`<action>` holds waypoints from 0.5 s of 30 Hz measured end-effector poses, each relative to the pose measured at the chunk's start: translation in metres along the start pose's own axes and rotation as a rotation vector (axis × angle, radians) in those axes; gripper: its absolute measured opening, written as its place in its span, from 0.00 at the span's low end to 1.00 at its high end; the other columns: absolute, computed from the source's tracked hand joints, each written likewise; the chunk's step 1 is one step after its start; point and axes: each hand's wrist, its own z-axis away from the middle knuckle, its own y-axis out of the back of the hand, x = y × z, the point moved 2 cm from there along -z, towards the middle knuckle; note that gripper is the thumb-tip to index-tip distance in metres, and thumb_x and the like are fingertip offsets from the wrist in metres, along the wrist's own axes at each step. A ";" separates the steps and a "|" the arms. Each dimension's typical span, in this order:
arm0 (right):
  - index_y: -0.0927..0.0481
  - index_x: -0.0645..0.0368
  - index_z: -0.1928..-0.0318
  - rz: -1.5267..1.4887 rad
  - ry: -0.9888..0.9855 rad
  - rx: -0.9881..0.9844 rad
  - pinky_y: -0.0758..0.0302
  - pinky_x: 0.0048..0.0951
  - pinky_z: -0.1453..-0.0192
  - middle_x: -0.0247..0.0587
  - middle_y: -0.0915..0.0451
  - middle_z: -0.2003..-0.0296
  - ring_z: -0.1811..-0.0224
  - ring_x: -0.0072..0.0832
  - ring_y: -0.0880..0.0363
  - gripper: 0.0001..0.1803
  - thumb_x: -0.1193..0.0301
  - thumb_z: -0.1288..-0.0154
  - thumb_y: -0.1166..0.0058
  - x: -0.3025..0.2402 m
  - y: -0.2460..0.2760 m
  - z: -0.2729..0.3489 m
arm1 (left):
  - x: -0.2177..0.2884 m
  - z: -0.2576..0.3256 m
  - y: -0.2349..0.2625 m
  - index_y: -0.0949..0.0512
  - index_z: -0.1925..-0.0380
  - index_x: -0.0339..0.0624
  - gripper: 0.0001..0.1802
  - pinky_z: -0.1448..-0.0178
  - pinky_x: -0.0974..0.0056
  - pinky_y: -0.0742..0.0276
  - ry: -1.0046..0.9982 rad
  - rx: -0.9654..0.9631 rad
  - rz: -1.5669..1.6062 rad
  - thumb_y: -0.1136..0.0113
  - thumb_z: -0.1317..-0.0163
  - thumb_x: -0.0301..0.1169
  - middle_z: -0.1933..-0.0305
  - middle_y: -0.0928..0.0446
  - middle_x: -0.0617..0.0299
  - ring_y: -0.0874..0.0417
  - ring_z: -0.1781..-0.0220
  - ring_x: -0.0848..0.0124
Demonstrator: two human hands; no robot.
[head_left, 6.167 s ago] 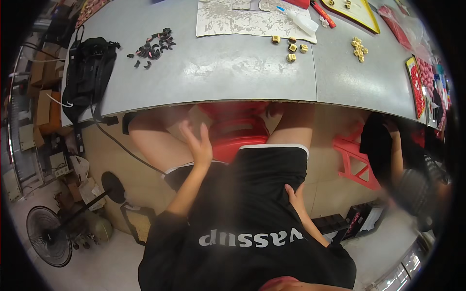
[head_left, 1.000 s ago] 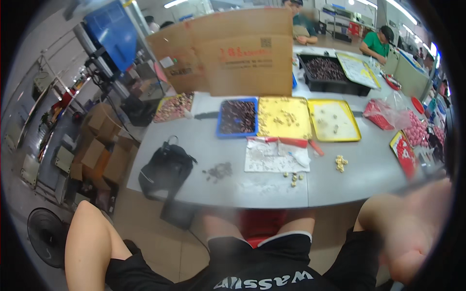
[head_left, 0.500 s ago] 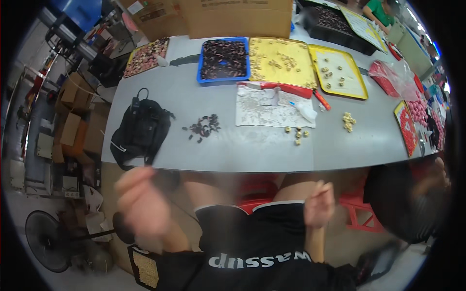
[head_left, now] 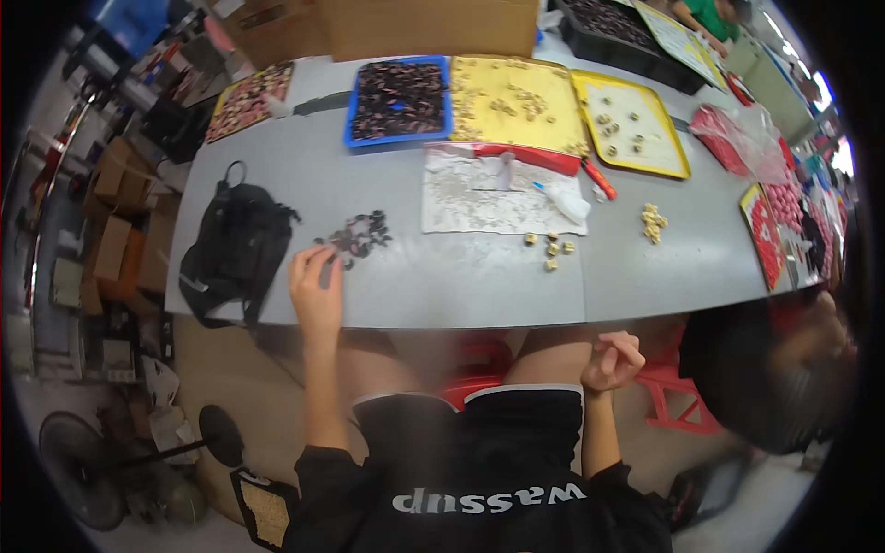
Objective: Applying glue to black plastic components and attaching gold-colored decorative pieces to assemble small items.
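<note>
My left hand (head_left: 316,284) reaches over the table's front left part, its fingertips at the near edge of a small heap of dark, curved pieces (head_left: 369,232). Thumb and forefinger are a little apart, and no held piece can be made out. Above my lap, just off the table edge, my right hand (head_left: 613,361) is curled with its fingers together; whatever they may hold is hidden. Several small cream-and-dark cube-like pieces (head_left: 552,249) lie nearest to it on the table. Farther right is a cluster of pale yellow pieces (head_left: 654,223).
A black bag (head_left: 241,249) lies at the left. Behind are a blue tray of dark pieces (head_left: 353,129), yellow trays (head_left: 516,76) (head_left: 680,166), and a whitish board (head_left: 452,217) carrying a white bottle (head_left: 569,205). A red-handled tool (head_left: 599,180) lies beside it. Another person (head_left: 712,23) sits far right.
My left hand has moved forward from over my lap to the dark heap. My right hand stays near my lap, its fingers more curled. The whole view has shifted slightly.
</note>
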 end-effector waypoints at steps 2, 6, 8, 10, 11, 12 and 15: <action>0.31 0.63 0.59 -0.064 0.150 -0.111 0.35 0.22 0.74 0.47 0.24 0.72 0.77 0.25 0.33 0.07 0.75 0.37 0.55 -0.001 -0.007 -0.016 | 0.000 0.000 -0.001 0.20 0.66 0.35 0.06 0.53 0.61 0.27 -0.021 0.005 0.005 0.39 0.46 0.21 0.63 0.24 0.56 0.23 0.59 0.59; 0.27 0.64 0.60 0.110 0.175 -0.377 0.30 0.28 0.75 0.47 0.24 0.75 0.78 0.32 0.28 0.13 0.86 0.46 0.52 -0.005 -0.035 -0.080 | 0.006 -0.003 -0.004 0.21 0.64 0.34 0.06 0.60 0.67 0.27 -0.023 0.008 0.011 0.41 0.42 0.21 0.66 0.24 0.57 0.22 0.66 0.68; 0.27 0.64 0.59 0.224 0.089 -0.502 0.29 0.30 0.69 0.47 0.25 0.70 0.72 0.37 0.27 0.13 0.85 0.47 0.50 0.003 -0.054 -0.106 | 0.010 -0.002 -0.004 0.21 0.65 0.34 0.05 0.61 0.66 0.27 -0.023 0.015 0.027 0.41 0.42 0.21 0.66 0.24 0.57 0.22 0.66 0.67; 0.27 0.63 0.59 0.252 -0.012 -0.561 0.28 0.32 0.65 0.47 0.25 0.67 0.67 0.39 0.26 0.13 0.84 0.46 0.49 0.018 -0.070 -0.119 | 0.006 0.000 -0.003 0.22 0.64 0.34 0.05 0.64 0.67 0.26 -0.025 0.029 0.014 0.41 0.41 0.22 0.66 0.24 0.58 0.21 0.66 0.68; 0.27 0.63 0.57 0.324 0.011 -0.582 0.28 0.34 0.60 0.47 0.26 0.63 0.61 0.41 0.27 0.13 0.81 0.46 0.46 0.026 -0.074 -0.126 | 0.007 0.000 -0.004 0.22 0.64 0.34 0.05 0.64 0.67 0.26 -0.030 0.024 0.020 0.41 0.41 0.22 0.66 0.24 0.58 0.21 0.66 0.68; 0.26 0.62 0.56 0.394 0.032 -0.603 0.28 0.36 0.54 0.46 0.27 0.59 0.56 0.42 0.28 0.14 0.78 0.45 0.44 0.034 -0.077 -0.132 | 0.009 0.000 -0.004 0.22 0.65 0.34 0.05 0.64 0.68 0.26 -0.031 0.015 0.021 0.41 0.41 0.22 0.66 0.24 0.58 0.21 0.66 0.68; 0.26 0.61 0.53 0.553 0.051 -0.696 0.32 0.39 0.46 0.47 0.28 0.56 0.51 0.43 0.30 0.18 0.72 0.44 0.41 0.054 -0.083 -0.143 | 0.013 0.000 -0.004 0.22 0.65 0.34 0.05 0.63 0.68 0.25 -0.007 0.005 0.027 0.41 0.41 0.21 0.65 0.24 0.58 0.21 0.65 0.69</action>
